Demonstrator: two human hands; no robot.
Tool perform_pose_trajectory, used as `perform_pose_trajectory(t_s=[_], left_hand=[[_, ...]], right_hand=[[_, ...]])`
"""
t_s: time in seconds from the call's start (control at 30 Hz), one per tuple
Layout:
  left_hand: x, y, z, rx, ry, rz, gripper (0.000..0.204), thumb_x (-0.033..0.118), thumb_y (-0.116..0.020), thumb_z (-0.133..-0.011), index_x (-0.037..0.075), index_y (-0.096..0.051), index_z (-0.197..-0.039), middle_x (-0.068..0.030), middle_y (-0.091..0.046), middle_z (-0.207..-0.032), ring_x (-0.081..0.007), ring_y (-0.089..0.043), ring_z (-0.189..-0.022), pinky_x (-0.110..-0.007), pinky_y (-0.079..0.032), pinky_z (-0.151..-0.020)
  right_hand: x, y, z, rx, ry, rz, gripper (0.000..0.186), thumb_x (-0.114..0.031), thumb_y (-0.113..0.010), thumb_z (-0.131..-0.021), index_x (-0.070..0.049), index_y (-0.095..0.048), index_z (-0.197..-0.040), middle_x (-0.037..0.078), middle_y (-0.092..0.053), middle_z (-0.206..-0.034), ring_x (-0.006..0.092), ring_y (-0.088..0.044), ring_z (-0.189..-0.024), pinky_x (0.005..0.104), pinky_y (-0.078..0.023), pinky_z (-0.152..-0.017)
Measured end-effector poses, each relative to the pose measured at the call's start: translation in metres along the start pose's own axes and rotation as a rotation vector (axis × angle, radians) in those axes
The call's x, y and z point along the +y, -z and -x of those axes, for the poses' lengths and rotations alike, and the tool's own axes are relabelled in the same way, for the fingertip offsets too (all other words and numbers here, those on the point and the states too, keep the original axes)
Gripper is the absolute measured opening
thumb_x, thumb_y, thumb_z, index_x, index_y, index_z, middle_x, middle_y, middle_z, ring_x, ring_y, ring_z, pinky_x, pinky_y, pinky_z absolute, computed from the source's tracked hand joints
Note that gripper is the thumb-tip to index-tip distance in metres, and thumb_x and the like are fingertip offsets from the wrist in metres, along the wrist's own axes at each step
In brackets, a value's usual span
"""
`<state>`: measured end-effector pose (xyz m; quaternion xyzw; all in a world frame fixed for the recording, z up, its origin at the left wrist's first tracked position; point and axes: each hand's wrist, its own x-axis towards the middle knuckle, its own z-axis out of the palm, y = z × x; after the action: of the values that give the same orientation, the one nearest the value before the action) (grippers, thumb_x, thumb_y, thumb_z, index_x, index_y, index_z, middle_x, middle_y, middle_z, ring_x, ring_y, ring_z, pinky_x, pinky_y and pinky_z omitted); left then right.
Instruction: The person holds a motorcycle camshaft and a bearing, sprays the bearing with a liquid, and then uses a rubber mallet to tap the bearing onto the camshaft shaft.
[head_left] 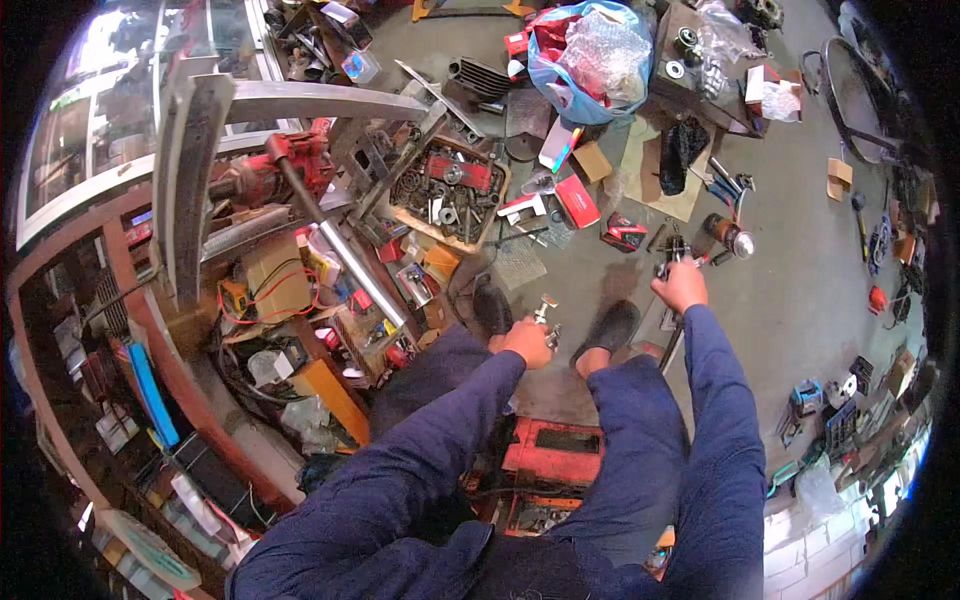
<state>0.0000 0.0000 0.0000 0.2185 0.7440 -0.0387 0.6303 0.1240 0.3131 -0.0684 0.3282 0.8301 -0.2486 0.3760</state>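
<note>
My left hand (528, 343) is closed, held in front of my knees above the floor. From its fingers sticks a small shiny metal part (545, 308), whose exact kind I cannot make out. Farther right and a little farther out, my right hand (684, 285) is closed around a dark metal part (675, 250), its fingers hiding much of it. Just beyond that hand is a round amber-and-chrome piece (728, 236); whether it joins the dark part is unclear. A red-and-black box (624, 233) lies on the floor near the right hand.
A wooden tray (478, 240) of loose metal parts stands ahead to the left, near a shiny metal tube (362, 275). A blue bag (560, 100) with bubble wrap sits farther out. Between my legs is a red toolbox (520, 455). Cluttered shelving (150, 320) lines the left.
</note>
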Motion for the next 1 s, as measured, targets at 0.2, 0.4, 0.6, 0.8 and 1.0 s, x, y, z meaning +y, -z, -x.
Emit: perform_pose_trajectory(t_s=[0.2,0.4,0.6,0.8,1.0], left_hand=[[-0.015,-0.022,-0.111,0.297,-0.152,-0.097,0.035,0.021,-0.069,-0.075,0.006,-0.070,-0.106,-0.0204,-0.058,-0.117,-0.0380,-0.054,-0.112,-0.046,-0.048,-0.096],[0.002,-0.036,-0.200,0.354,-0.246,-0.222,0.028,0.018,-0.068,-0.078,0.002,-0.072,-0.101,-0.0190,-0.056,-0.116,-0.0373,-0.052,-0.114,-0.045,-0.050,-0.093],[0.013,-0.049,-0.273,0.369,-0.357,-0.494,0.022,0.017,-0.068,-0.077,0.002,-0.075,-0.091,-0.0187,-0.058,-0.115,-0.0368,-0.054,-0.112,-0.043,-0.050,-0.093],[0.019,-0.059,-0.299,0.428,-0.385,-0.630,0.020,0.019,-0.066,-0.078,0.003,-0.075,-0.086,-0.0178,-0.058,-0.115,-0.0361,-0.053,-0.111,-0.040,-0.053,-0.087],[0.004,-0.058,-0.298,0.560,-0.396,-0.541,0.017,0.015,-0.064,-0.079,0.003,-0.075,-0.084,-0.0191,-0.057,-0.111,-0.0392,-0.052,-0.111,-0.043,-0.053,-0.088]], right_hand=[[-0.003,0.011,-0.101,0.038,0.219,0.046,0.045,-0.040,-0.070,-0.080,0.002,-0.071,-0.093,0.030,-0.062,-0.107,0.0449,-0.064,-0.094,0.0494,-0.053,-0.087],[0.014,0.002,-0.173,0.289,0.379,-0.106,0.046,-0.041,-0.071,-0.084,0.003,-0.070,-0.096,0.031,-0.058,-0.116,0.0448,-0.063,-0.097,0.0484,-0.053,-0.087],[0.044,0.007,-0.243,0.410,0.281,-0.415,0.047,-0.038,-0.072,-0.083,0.004,-0.069,-0.103,0.026,-0.071,-0.092,0.0435,-0.068,-0.088,0.0456,-0.053,-0.079],[0.092,-0.046,-0.259,0.709,0.081,-0.298,0.044,-0.037,-0.073,-0.082,0.002,-0.070,-0.100,0.029,-0.069,-0.095,0.0450,-0.066,-0.094,0.0492,-0.052,-0.084],[0.060,-0.065,-0.229,0.681,0.235,-0.236,0.038,-0.030,-0.077,-0.078,0.000,-0.071,-0.100,0.026,-0.064,-0.111,0.0432,-0.063,-0.102,0.0494,-0.051,-0.089]])
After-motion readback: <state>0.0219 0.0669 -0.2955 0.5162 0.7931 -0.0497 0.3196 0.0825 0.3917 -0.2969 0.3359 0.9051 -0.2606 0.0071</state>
